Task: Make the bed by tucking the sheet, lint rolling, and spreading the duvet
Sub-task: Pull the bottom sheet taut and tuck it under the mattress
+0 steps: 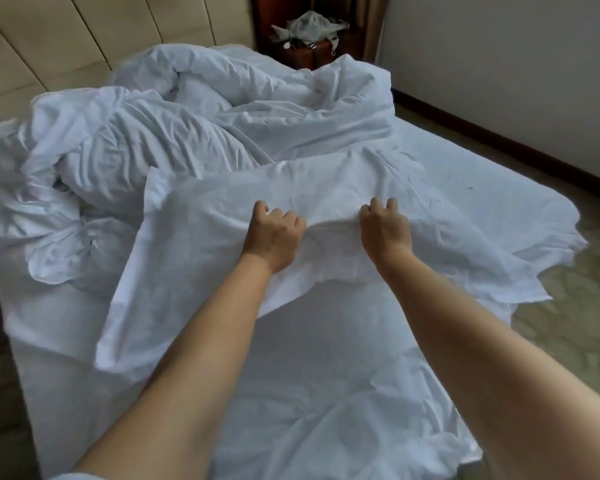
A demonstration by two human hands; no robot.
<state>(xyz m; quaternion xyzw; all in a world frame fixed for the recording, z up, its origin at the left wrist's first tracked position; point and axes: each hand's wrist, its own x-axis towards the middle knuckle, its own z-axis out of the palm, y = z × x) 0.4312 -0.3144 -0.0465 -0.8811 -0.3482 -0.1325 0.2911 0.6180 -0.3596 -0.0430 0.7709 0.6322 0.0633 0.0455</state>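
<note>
A white sheet [201,244] lies folded back over the middle of the bed, its edge lifted off the mattress [309,358]. My left hand [274,233] grips a bunched fold of this sheet with curled fingers. My right hand [385,226] grips the same fold a short way to the right. Both arms reach forward from the foot of the bed. A crumpled white duvet [187,112] is heaped at the head of the bed, behind the sheet. No lint roller is in view.
A padded beige headboard [66,39] runs along the back left. A dark wooden nightstand [312,53] with a crumpled bag stands at the back. The sheet's right edge hangs over patterned floor [568,323]. A white wall with a dark skirting [499,140] lies to the right.
</note>
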